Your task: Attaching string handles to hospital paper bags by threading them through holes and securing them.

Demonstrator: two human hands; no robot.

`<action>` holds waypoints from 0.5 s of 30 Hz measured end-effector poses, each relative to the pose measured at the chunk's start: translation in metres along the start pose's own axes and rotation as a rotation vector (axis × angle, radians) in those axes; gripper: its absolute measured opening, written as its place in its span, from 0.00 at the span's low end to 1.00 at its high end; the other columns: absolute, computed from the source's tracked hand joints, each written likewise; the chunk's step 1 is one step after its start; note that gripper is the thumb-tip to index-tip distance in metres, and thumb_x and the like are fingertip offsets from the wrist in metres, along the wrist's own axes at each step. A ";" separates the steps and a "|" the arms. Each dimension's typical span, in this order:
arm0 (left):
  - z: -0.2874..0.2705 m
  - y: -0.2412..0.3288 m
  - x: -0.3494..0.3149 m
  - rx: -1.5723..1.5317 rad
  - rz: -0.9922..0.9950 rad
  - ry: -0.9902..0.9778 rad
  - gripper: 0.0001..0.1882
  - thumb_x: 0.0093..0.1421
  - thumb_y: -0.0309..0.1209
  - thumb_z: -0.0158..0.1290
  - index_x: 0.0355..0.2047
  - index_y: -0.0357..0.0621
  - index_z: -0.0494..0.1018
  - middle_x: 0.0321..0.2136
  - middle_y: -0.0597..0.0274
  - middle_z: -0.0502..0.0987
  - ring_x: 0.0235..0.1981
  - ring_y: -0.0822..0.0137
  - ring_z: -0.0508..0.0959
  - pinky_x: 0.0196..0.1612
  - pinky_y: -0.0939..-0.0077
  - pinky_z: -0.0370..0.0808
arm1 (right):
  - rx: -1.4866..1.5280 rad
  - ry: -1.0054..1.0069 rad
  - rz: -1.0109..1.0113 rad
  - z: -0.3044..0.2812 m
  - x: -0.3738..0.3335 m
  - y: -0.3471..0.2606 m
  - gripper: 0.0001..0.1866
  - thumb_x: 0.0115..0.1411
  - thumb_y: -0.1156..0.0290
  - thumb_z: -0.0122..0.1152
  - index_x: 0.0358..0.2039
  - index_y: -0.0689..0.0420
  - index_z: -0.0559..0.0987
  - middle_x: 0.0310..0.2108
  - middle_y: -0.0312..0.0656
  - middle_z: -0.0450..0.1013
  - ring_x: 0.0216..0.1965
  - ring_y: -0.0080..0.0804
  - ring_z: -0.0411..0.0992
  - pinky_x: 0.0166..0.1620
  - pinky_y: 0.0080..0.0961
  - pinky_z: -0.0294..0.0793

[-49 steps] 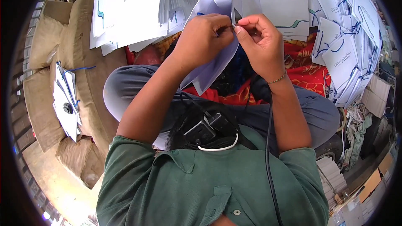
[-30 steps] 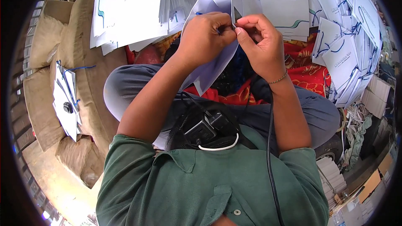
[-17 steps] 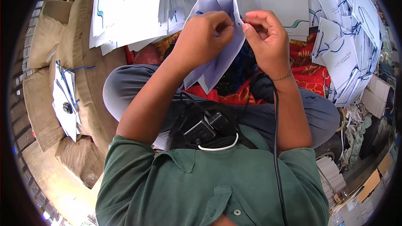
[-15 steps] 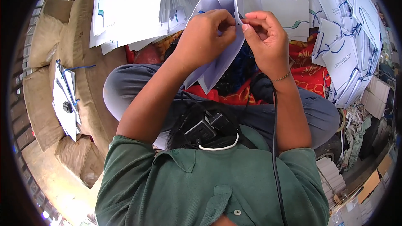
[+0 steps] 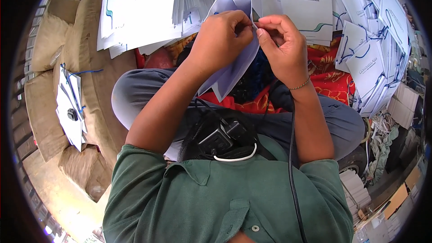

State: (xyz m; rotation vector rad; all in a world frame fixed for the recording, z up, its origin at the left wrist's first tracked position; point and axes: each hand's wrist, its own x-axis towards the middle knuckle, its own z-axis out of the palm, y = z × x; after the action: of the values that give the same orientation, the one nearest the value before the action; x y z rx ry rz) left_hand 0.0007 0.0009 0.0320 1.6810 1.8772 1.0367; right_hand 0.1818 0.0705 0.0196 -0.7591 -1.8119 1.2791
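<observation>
A white paper bag [image 5: 238, 67] stands half open in front of me above my crossed legs, its folded top edge pointing away. My left hand [image 5: 225, 33] is closed on the bag's near upper side, fingers curled inward. A bit of blue cord [image 5: 216, 13] shows beside its knuckles. At the bag's right edge, my right hand [image 5: 284, 45] pinches with thumb and fingertips, the other fingers bent. Whether a cord end is also between those fingertips is too small to tell.
Stacked white paper bags [image 5: 139, 13] lie at the far left. More bags with blue cord handles [image 5: 366, 58] are heaped at the right, on a red patterned cloth [image 5: 330, 81]. A brown cushioned seat [image 5: 90, 85] holds several bags under a small black object [image 5: 72, 114]. A black cable [image 5: 291, 153] hangs down my front.
My right hand has shifted slightly left and down, its fingertips closing in at the bag's right edge. The left hand keeps its hold almost unmoved.
</observation>
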 end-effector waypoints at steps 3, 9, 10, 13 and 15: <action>0.000 0.000 0.000 0.003 0.016 -0.015 0.08 0.65 0.28 0.62 0.39 0.34 0.81 0.32 0.49 0.86 0.32 0.63 0.85 0.41 0.68 0.81 | -0.006 -0.006 0.000 0.000 -0.001 0.000 0.09 0.68 0.79 0.68 0.48 0.64 0.81 0.41 0.44 0.86 0.41 0.29 0.86 0.47 0.27 0.85; 0.007 -0.001 -0.001 -0.095 -0.175 -0.013 0.09 0.65 0.30 0.64 0.36 0.35 0.80 0.25 0.60 0.79 0.28 0.76 0.74 0.35 0.74 0.74 | -0.027 -0.016 -0.036 0.003 -0.002 -0.003 0.08 0.69 0.78 0.67 0.47 0.64 0.81 0.40 0.44 0.86 0.41 0.30 0.87 0.47 0.27 0.85; 0.008 -0.003 -0.002 -0.137 -0.191 -0.009 0.10 0.65 0.31 0.64 0.35 0.35 0.79 0.25 0.63 0.78 0.29 0.77 0.73 0.35 0.75 0.74 | -0.027 -0.017 -0.036 0.003 -0.001 -0.003 0.08 0.69 0.78 0.67 0.47 0.64 0.81 0.40 0.44 0.86 0.41 0.30 0.87 0.47 0.27 0.85; 0.009 -0.004 -0.003 -0.182 -0.209 -0.011 0.10 0.65 0.31 0.64 0.34 0.36 0.78 0.25 0.66 0.77 0.29 0.78 0.72 0.34 0.76 0.73 | -0.029 -0.021 -0.035 0.003 -0.001 -0.002 0.08 0.69 0.78 0.67 0.47 0.64 0.81 0.40 0.45 0.86 0.41 0.31 0.87 0.47 0.28 0.86; 0.008 -0.004 -0.003 -0.182 -0.211 -0.014 0.10 0.65 0.30 0.64 0.33 0.36 0.78 0.25 0.67 0.77 0.29 0.79 0.72 0.34 0.76 0.72 | -0.027 -0.004 -0.044 0.005 -0.001 -0.002 0.08 0.69 0.78 0.67 0.47 0.64 0.81 0.41 0.46 0.87 0.41 0.33 0.87 0.47 0.29 0.86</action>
State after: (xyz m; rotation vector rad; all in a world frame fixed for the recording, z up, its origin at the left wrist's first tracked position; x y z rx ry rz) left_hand 0.0040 0.0004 0.0234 1.3535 1.8434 1.0696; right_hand 0.1786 0.0664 0.0203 -0.7283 -1.8430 1.2307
